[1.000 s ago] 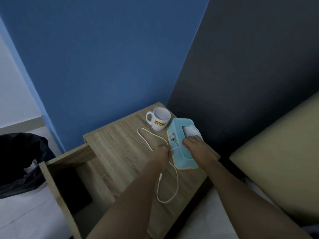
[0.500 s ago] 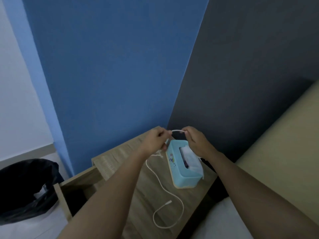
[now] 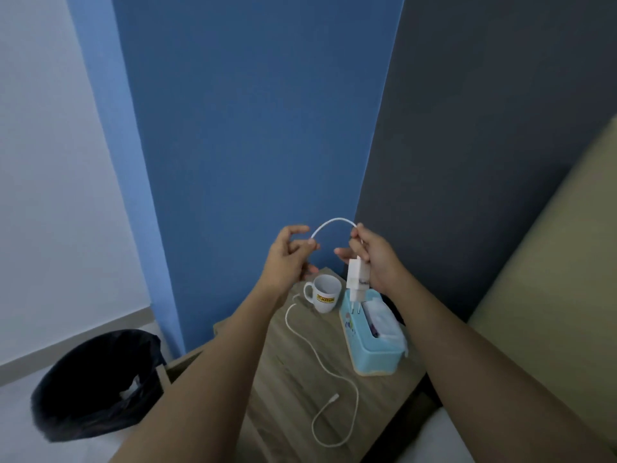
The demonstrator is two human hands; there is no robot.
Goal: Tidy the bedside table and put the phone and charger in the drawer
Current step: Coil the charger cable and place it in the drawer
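Both hands are raised above the wooden bedside table point(image 3: 287, 372). My right hand point(image 3: 374, 259) grips the white charger plug point(image 3: 357, 282), which hangs with its prongs down over the tissue box, and pinches the cable above it. My left hand point(image 3: 290, 259) pinches the white cable point(image 3: 320, 349) a short way along, so an arc of cable spans between the hands. The rest of the cable trails down onto the table and ends in a loop near the front edge. The open drawer point(image 3: 167, 369) shows partly behind my left forearm. No phone is visible.
A white mug point(image 3: 324, 294) with a yellow label stands at the table's back. A light blue tissue box point(image 3: 374, 349) sits along the right side. A bin with a black bag point(image 3: 96, 385) stands on the floor at left. A bed point(image 3: 547, 312) is at right.
Both hands have risen from the table with the cable. The plug has come up into view in my right hand. The hands have moved apart, stretching an arc of cable between them.
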